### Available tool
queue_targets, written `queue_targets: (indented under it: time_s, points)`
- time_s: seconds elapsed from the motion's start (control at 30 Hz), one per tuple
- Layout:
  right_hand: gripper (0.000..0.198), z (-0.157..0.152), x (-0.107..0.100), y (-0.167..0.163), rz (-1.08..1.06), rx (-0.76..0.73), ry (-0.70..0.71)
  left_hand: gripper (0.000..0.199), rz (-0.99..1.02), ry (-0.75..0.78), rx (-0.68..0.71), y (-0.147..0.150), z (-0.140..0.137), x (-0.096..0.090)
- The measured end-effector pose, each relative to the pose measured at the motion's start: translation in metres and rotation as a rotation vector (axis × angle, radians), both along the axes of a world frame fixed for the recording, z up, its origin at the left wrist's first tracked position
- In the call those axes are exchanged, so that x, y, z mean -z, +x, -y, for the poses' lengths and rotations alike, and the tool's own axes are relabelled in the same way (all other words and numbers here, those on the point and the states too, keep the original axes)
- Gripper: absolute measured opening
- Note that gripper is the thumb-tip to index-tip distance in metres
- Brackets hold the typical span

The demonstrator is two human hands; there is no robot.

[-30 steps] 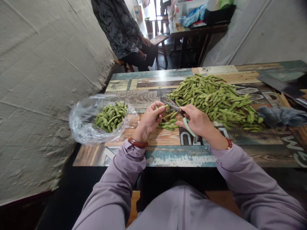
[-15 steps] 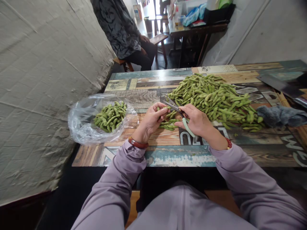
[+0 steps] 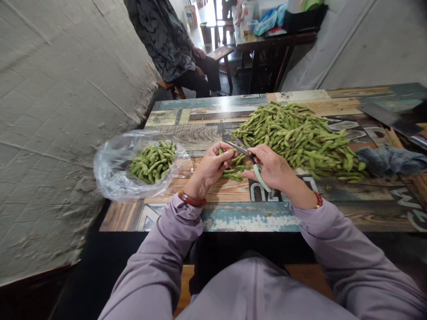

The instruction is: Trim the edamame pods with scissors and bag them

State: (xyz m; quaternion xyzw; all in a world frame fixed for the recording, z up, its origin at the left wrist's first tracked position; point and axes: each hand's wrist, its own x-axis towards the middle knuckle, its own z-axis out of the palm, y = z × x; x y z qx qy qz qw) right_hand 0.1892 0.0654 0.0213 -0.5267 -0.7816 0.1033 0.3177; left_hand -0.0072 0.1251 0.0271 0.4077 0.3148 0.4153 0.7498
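Little has moved over the last second — the blades of the scissors [image 3: 256, 171] reach slightly farther over the left hand's fingertips, and the seated person [image 3: 163, 44] beyond the table [image 3: 188, 135] has shifted their legs a little. Left hand [image 3: 211, 164] pinches at least one green pod [image 3: 220, 151] between thumb and fingers; how many, I cannot tell. Right hand [image 3: 275, 169] grips the scissors by their pale green handles, blades pointing at the left hand's fingertips. Just under the blades lies a small pile of pods [image 3: 235, 172] on the table, beside a large heap of pods [image 3: 293, 138]. To the left, more pods sit in a clear plastic bag [image 3: 111, 173] — a grey cloth [image 3: 390, 161] lies to the heap's right
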Motion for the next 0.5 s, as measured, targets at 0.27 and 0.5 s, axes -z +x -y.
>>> queue_targets:
  time_s: [0.27, 0.5]
  points:
    - [0.048, -0.0027, 0.0033, 0.0021, 0.01, -0.028, 0.025, 0.035, -0.02, 0.014, -0.004, 0.0004, 0.0023, -0.0036]
    - [0.036, -0.0041, 0.0054, 0.0043, 0.022, -0.049, 0.08, 0.035, -0.034, 0.015, -0.016, -0.0001, 0.0008, -0.0027]
